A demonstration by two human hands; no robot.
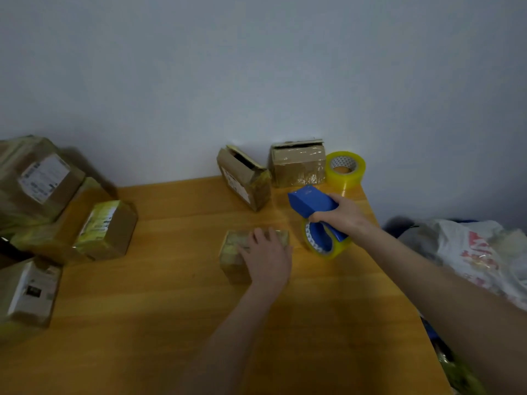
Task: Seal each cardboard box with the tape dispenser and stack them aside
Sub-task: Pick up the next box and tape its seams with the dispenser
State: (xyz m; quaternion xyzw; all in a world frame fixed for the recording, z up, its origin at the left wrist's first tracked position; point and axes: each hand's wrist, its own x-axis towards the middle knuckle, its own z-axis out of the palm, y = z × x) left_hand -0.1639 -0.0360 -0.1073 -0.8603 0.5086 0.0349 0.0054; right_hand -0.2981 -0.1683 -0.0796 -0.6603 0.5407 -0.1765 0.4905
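Sitting mid-tabletop (171, 295), the small cardboard box (236, 252) is pressed under the left hand (268, 259), fingers flat. Just right, the right hand (342, 213) grips the blue tape dispenser (316, 212), fingers curled round it.

— What's on the table (176, 295)?
— The left hand (266, 259) lies flat on a small box (235, 252). The right hand (343, 215) grips the blue tape dispenser (316, 208) just beside it.
— And further back?
— Two opened boxes (245, 178) by the wall, and a spare tape roll (345, 169).
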